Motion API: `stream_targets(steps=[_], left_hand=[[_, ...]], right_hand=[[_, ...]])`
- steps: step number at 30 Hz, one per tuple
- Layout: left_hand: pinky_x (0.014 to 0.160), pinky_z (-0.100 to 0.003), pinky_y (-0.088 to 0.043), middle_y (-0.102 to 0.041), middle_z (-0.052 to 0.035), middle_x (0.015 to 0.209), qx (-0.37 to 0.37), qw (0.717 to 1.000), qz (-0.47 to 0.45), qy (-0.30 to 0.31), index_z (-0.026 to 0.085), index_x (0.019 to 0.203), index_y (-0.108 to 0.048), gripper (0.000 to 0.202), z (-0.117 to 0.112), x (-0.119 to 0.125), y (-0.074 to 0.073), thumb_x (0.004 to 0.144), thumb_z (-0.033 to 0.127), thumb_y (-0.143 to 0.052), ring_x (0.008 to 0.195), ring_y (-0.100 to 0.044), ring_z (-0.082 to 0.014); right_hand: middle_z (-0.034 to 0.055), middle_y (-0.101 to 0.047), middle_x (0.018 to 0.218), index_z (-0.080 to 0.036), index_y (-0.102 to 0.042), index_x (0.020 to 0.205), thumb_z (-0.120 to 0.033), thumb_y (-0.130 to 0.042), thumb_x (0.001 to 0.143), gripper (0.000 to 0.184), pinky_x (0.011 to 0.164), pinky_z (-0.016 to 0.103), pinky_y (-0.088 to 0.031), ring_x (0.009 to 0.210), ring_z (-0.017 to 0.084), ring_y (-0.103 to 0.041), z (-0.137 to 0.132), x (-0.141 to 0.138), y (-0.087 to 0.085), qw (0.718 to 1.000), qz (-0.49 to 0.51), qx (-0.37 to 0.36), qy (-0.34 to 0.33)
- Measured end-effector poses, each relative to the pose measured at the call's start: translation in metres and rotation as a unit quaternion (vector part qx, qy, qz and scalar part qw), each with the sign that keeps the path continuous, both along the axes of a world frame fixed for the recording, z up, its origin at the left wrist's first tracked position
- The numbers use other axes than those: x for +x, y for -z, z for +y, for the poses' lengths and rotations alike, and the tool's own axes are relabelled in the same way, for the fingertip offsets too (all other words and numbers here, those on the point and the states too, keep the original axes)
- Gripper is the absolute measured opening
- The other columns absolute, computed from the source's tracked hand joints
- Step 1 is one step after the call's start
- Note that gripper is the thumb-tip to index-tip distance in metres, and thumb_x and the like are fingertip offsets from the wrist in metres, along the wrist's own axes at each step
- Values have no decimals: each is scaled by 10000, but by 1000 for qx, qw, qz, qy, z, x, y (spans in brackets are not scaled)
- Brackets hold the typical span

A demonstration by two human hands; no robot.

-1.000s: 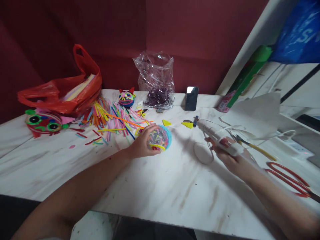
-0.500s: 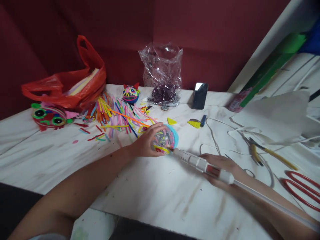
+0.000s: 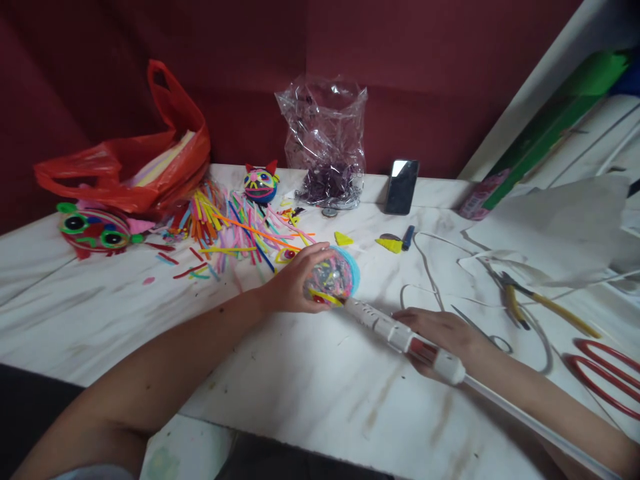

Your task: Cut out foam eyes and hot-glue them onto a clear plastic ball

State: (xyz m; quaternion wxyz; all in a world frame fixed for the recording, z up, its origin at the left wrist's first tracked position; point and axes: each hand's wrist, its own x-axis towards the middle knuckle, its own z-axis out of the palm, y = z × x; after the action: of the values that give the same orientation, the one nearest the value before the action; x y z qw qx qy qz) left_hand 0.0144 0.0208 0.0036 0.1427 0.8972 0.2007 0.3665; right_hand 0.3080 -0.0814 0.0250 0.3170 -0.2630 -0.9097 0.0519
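Note:
My left hand (image 3: 293,283) is wrapped round a small decorated ball (image 3: 334,277), blue with coloured strips stuck on it, resting on the white table (image 3: 310,393). My right hand (image 3: 445,337) grips a white glue gun (image 3: 395,327), its fingers closed round the body. The gun's nozzle points left and touches the ball's lower edge near a yellow strip. A white glue stick trails from the gun's back along my forearm.
Coloured foam strips (image 3: 235,230) lie scattered behind the ball. A red plastic bag (image 3: 145,167), two decorated craft heads (image 3: 93,230) (image 3: 260,183), a clear bag (image 3: 327,143), a phone (image 3: 403,187), pliers (image 3: 540,300), scissors (image 3: 483,330) and red hoops (image 3: 605,373) surround the work spot.
My right hand swung the glue gun from the right side over to the ball, bringing the nozzle against its lower edge. The left hand kept hold of the ball.

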Motion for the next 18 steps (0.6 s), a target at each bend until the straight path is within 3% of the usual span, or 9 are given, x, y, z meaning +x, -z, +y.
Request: stream_targets(steps=[18], left_hand=[[1085, -528, -361, -370, -208, 1417, 17, 1000, -6, 8, 218, 1414, -312, 941, 0, 3, 0, 623, 359, -802, 1347, -374, -363]], right_hand=[[102, -700, 925, -173, -605, 1054, -237, -489, 921, 188, 655, 227, -554, 801, 163, -689, 1, 1, -10, 1000, -18, -6, -15]])
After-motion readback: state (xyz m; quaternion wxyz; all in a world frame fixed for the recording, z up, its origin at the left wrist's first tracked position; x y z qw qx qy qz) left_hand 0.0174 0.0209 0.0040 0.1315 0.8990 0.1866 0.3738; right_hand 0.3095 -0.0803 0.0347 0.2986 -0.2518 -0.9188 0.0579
